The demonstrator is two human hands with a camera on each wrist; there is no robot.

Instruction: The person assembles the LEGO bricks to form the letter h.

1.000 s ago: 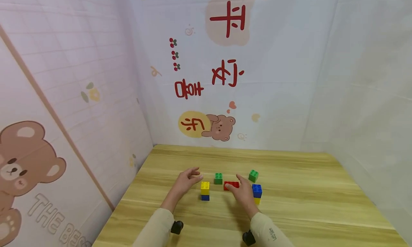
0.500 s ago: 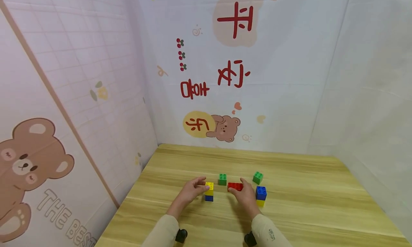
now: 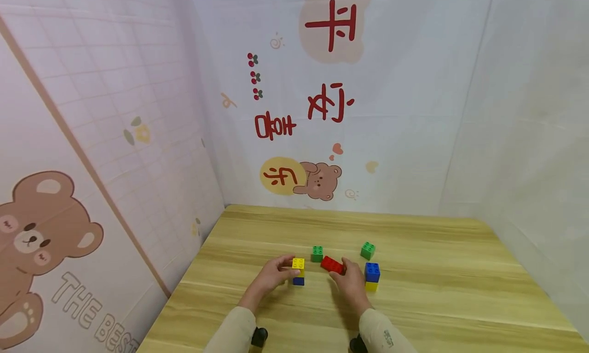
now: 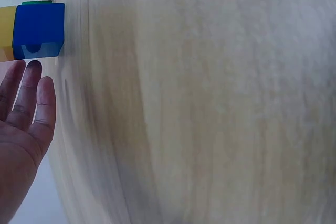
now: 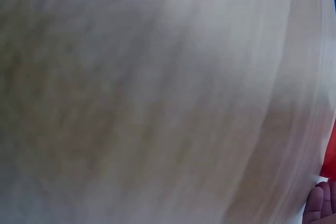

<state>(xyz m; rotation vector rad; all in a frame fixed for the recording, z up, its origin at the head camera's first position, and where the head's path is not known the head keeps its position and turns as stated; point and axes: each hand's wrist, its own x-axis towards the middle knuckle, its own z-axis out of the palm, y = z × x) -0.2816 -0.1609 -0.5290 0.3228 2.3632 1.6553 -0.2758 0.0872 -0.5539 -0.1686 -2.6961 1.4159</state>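
Observation:
On the left, a yellow brick (image 3: 298, 264) sits on a blue brick (image 3: 298, 281). My left hand (image 3: 272, 277) pinches the yellow one, thumb in front and index finger behind. Three other fingers reach loosely toward the blue brick (image 4: 39, 27) in the left wrist view. My right hand (image 3: 350, 282) grips the right end of a long red brick (image 3: 331, 264) between thumb and fingers. The red brick lies slanted, its left end close to a green brick (image 3: 317, 254). Only a corner of the red brick (image 5: 331, 156) enters the right wrist view.
To the right of my right hand stands a second stack, a blue brick (image 3: 372, 272) on a yellow brick (image 3: 371, 286). Another green brick (image 3: 367, 250) lies behind it. The wooden table (image 3: 442, 271) meets printed cloth walls (image 3: 395, 112) at the back and sides.
My left hand has come right and taken hold of the yellow brick. My right hand has closed on the red brick, which has turned from straight to slanted.

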